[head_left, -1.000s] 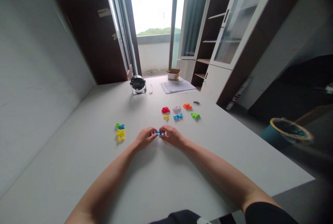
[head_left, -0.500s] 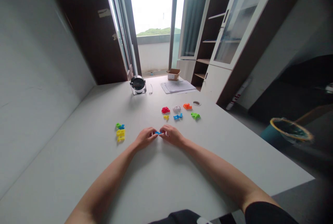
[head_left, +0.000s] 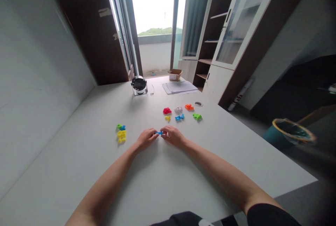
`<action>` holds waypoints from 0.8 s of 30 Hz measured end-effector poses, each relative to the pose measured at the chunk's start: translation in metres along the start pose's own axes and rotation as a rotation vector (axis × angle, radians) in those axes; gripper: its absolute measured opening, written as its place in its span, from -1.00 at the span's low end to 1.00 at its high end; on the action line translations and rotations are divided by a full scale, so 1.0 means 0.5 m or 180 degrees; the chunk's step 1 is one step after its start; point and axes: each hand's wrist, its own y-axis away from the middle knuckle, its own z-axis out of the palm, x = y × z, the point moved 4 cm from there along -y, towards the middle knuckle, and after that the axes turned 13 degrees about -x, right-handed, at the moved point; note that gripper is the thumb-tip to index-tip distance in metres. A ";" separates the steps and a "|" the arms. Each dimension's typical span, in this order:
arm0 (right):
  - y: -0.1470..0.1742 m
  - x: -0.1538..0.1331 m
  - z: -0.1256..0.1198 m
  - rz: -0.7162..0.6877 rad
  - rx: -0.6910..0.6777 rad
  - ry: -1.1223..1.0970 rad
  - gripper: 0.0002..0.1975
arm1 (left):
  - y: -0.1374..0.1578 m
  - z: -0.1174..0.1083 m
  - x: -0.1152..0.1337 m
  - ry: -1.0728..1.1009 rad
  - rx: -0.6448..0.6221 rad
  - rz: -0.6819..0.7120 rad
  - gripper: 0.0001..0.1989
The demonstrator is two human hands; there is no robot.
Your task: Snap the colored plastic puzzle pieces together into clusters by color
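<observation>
I'm basically pinching a small blue piece (head_left: 159, 133) between my left hand (head_left: 146, 138) and right hand (head_left: 173, 136), both gripping it, over the table (head_left: 165, 180); some yellow pieces (head_left: 121, 134) are lying off left.

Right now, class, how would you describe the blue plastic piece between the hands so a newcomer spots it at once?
Start with the large white table. Near its middle, a bare left hand and right hand almost meet. Between them is the small blue plastic piece; unlike the other blue pieces, it's held.
</observation>
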 end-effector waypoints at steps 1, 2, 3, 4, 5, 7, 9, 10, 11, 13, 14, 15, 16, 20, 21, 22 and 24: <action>0.000 0.000 0.000 -0.0005 -0.0007 0.0000 -0.83 | 0.000 0.000 -0.001 -0.0001 0.0006 -0.0006 -0.66; 0.000 0.001 0.000 -0.0006 -0.0011 0.0000 -0.83 | -0.001 0.001 -0.003 -0.0002 0.0009 -0.0015 -0.66; 0.000 0.001 0.000 -0.0004 -0.0016 0.0000 -0.83 | -0.001 0.002 -0.004 -0.0006 0.0010 -0.0024 -0.67; 0.000 0.001 0.000 0.0000 -0.0018 0.0001 -0.83 | -0.002 0.002 -0.005 -0.0012 0.0011 -0.0026 -0.67; 0.001 0.001 0.000 0.0004 -0.0020 0.0003 -0.83 | -0.002 0.003 -0.006 -0.0020 0.0011 -0.0022 -0.67; 0.001 0.000 0.000 0.0002 -0.0015 0.0005 -0.85 | -0.003 0.003 -0.006 -0.0043 0.0002 0.0000 -0.67; 0.001 -0.001 0.000 -0.0011 0.0003 0.0003 -0.88 | -0.003 0.003 -0.006 -0.0070 -0.0006 0.0010 -0.66; 0.001 -0.001 0.000 -0.0017 0.0016 0.0000 -0.88 | -0.004 0.003 -0.006 -0.0083 -0.0014 0.0010 -0.66; 0.001 -0.001 0.000 -0.0022 0.0022 -0.0002 -0.89 | -0.004 0.003 -0.006 -0.0095 -0.0022 0.0009 -0.66; 0.001 -0.002 0.000 -0.0031 0.0025 -0.0001 -0.90 | -0.005 0.003 -0.005 -0.0110 -0.0023 0.0008 -0.66; 0.001 -0.002 0.000 -0.0033 0.0028 0.0001 -0.90 | -0.005 0.003 -0.005 -0.0111 -0.0021 0.0010 -0.66; 0.001 -0.002 0.000 -0.0033 0.0029 0.0004 -0.91 | -0.005 0.003 -0.005 -0.0108 -0.0019 0.0016 -0.66; 0.002 -0.002 0.000 -0.0034 0.0028 0.0004 -0.91 | -0.005 0.003 -0.005 -0.0104 -0.0018 0.0023 -0.66; 0.001 -0.003 -0.001 -0.0053 0.0024 -0.0025 -0.92 | -0.004 0.002 -0.004 -0.0099 -0.0021 0.0038 -0.66; 0.001 -0.004 -0.001 -0.0059 0.0021 -0.0028 -0.92 | -0.004 0.002 -0.004 -0.0101 -0.0018 0.0036 -0.66; 0.001 -0.005 -0.002 -0.0064 0.0022 -0.0025 -0.92 | -0.004 0.001 -0.004 -0.0103 -0.0015 0.0033 -0.66; 0.000 -0.005 -0.001 -0.0072 0.0022 -0.0012 -0.92 | -0.003 0.001 -0.003 -0.0104 -0.0019 0.0026 -0.66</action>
